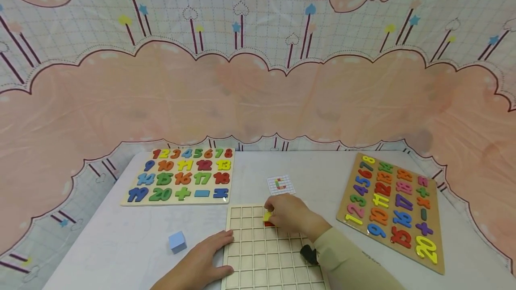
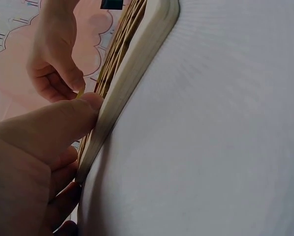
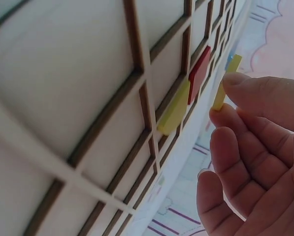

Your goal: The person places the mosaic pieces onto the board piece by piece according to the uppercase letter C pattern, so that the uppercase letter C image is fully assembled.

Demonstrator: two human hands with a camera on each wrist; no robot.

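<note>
A thin, flat yellow tile (image 3: 224, 83), square-edged and smooth like painted wood, is pinched between thumb and forefinger of the right hand (image 1: 288, 215). It is held on edge just above the far end of the grid (image 1: 258, 254), at about 12 o'clock on the board; in the head view only a small yellow corner is seen past the fingers.

The grid is a pale wooden board, divided into square cells by thin raised strips with darker cut edges, and its rim is thick and rounded. Two tiles are already seated in neighbouring cells near the held one: a yellow one (image 3: 175, 114), tilted with one edge lifted from its cell, and a red one (image 3: 200, 73) beyond it.

The left hand (image 1: 201, 261) is laid flat on the table (image 1: 121, 236) at 9 o'clock of the grid, fingers straight, with the thumb pressed against the board's rim. The two hands are apart.

A matte white cloth surface is seen on the table. A small card (image 1: 280, 185) printed with a coloured grid pattern lies at 12 o'clock beyond the board. A light blue cube (image 1: 177, 241) stands at 9 o'clock, left of the left hand. Two wooden number puzzles with chunky coloured numerals lie at 11 o'clock (image 1: 181, 176) and 3 o'clock (image 1: 393, 211).
</note>
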